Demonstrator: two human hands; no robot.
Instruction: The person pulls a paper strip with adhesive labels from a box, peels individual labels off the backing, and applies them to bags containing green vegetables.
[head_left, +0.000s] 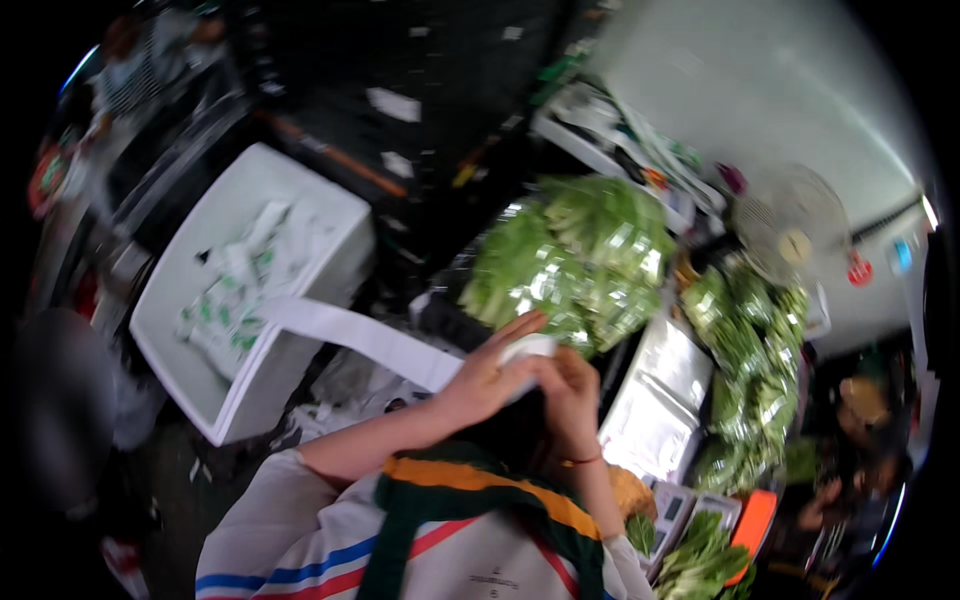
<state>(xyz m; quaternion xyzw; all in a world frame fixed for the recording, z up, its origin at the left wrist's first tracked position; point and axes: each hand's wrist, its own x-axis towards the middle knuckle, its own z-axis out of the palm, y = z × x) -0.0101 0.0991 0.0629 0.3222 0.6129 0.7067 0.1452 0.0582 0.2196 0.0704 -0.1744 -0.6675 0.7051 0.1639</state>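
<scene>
My left hand (480, 379) and my right hand (571, 394) meet in front of my chest, both gripping a small white paper roll (529, 348). A long white paper strip (367, 339) stretches from near my left hand to the rim of a white foam box (319, 281) on the left. Whether the strip joins the roll is hidden behind my left hand. White packaging with green print (236, 304) lies inside the box. Just beyond my hands are clear bags of leafy green vegetables (577, 255).
A shiny flat metal surface (656, 405) lies right of my hands, beside more bagged greens (750, 375). A digital scale (667, 514) and loose leafy greens (701, 559) are at lower right. A fan (791, 225) stands near the wall. Other people (139, 67) appear at the edges.
</scene>
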